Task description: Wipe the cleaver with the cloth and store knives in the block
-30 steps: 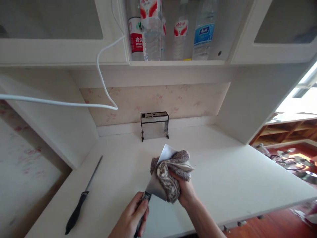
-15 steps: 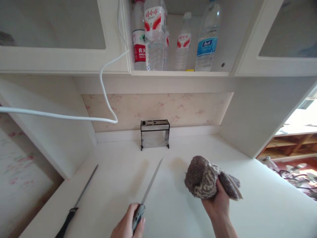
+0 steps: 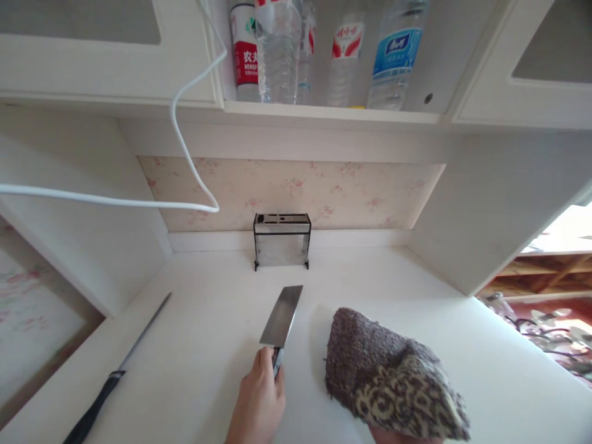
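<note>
My left hand (image 3: 259,398) is closed round the handle of a kitchen knife (image 3: 283,316). Its broad blade points away from me above the white counter, with one flat side showing. To the right, a folded brown patterned cloth (image 3: 388,376) covers most of my right hand (image 3: 400,436), which supports it from below; those fingers are hidden. Cloth and blade are apart. On the counter at the left lies a sharpening steel (image 3: 118,373) with a black handle, touched by neither hand.
A knife holder (image 3: 282,242) with a metal top and clear body stands against the back wall. Several water bottles (image 3: 396,58) fill the open shelf above. A white cable (image 3: 176,117) hangs in front of the cabinet at left. The white counter (image 3: 194,345) extends below.
The knife has turned from edge-on to showing its flat side. In my right hand the cloth has opened out and come lower and nearer. The view has tilted slightly downward.
</note>
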{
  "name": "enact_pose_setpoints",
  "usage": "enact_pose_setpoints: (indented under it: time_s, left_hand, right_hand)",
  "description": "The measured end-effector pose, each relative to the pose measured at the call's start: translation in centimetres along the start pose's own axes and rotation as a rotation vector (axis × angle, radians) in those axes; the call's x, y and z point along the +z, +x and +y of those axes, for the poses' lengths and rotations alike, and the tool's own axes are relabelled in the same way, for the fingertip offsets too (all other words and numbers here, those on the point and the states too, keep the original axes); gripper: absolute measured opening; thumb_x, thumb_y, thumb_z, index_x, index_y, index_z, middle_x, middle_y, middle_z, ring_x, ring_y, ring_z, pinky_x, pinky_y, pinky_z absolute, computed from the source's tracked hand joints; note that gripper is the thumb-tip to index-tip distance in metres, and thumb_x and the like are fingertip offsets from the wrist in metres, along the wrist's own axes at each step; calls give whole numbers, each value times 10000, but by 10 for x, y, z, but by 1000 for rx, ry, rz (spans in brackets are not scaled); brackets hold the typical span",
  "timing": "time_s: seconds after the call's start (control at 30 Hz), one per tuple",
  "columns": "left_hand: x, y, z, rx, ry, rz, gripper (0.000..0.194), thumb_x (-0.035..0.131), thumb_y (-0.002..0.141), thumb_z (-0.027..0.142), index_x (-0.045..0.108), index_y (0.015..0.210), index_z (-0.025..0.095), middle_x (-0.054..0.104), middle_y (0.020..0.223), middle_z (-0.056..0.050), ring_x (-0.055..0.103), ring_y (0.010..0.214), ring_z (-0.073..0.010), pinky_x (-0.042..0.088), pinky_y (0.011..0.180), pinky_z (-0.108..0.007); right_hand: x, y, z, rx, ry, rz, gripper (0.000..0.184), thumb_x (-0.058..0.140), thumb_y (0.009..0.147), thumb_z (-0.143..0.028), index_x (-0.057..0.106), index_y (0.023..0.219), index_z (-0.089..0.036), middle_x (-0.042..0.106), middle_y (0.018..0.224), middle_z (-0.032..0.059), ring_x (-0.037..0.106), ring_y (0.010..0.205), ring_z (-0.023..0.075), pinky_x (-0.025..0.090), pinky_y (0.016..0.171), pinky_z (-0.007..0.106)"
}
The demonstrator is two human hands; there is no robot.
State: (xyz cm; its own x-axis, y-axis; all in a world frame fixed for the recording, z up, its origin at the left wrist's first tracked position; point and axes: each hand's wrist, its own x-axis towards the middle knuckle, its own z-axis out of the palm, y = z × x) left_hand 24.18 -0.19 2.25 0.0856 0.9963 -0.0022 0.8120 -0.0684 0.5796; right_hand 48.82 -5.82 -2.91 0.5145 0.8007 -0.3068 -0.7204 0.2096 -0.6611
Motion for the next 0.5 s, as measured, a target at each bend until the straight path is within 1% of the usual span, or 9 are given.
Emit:
enact_pose_setpoints:
  time_s: [0.1, 0.17, 0.23, 0.33, 0.4, 0.5]
  left_hand:
    - [2, 3, 8, -24, -39, -42, 126, 465, 846, 182, 471, 966, 217, 655, 1008, -65, 645, 942, -221, 430, 737, -286]
    - [4, 4, 13, -37, -48, -45, 93, 479, 841, 209, 476, 934, 214, 659, 981, -65, 643, 928, -216, 428, 748, -285]
    - [6, 4, 17, -38, -49, -52, 82, 481, 847, 248, 479, 919, 207, 661, 977, -72, 643, 917, -211, 428, 751, -283]
    - [10, 3, 24, -37, -17, -90, 102, 495, 841, 283, 489, 897, 198, 674, 945, -72, 653, 884, -210, 427, 730, -281]
    - [12, 2, 31, -43, 44, -107, 99, 496, 834, 285, 511, 870, 194, 686, 900, -70, 662, 853, -216, 423, 704, -283]
    - [16, 2, 41, -40, 166, -104, 124, 488, 832, 285, 561, 832, 185, 698, 857, -91, 670, 820, -241, 419, 679, -302]
  right_hand:
    - [-21, 6, 10, 138, -1, -4, 558, 531, 658, -696, 640, 1112, -391, 594, 1273, 59, 486, 1212, 355, 415, 891, 651]
    - [-25, 5, 11, 185, -32, -62, 541, 534, 667, -667, 641, 1109, -374, 600, 1263, 56, 494, 1209, 335, 428, 903, 622]
    - [-19, 1, 7, 201, -60, -78, 488, 561, 667, -618, 643, 1092, -393, 608, 1250, 40, 517, 1190, 321, 449, 902, 593]
    - [-3, -9, 0, 170, -68, 15, 462, 576, 655, -595, 631, 1088, -444, 598, 1263, 19, 536, 1173, 315, 479, 872, 570]
    - [5, -14, -2, 153, -72, 79, 510, 554, 640, -628, 617, 1114, -448, 582, 1286, 21, 525, 1184, 324, 478, 862, 583]
    - [8, -17, 0, 152, -118, 95, 616, 526, 614, -664, 589, 1179, -427, 557, 1318, 27, 483, 1226, 338, 449, 895, 618]
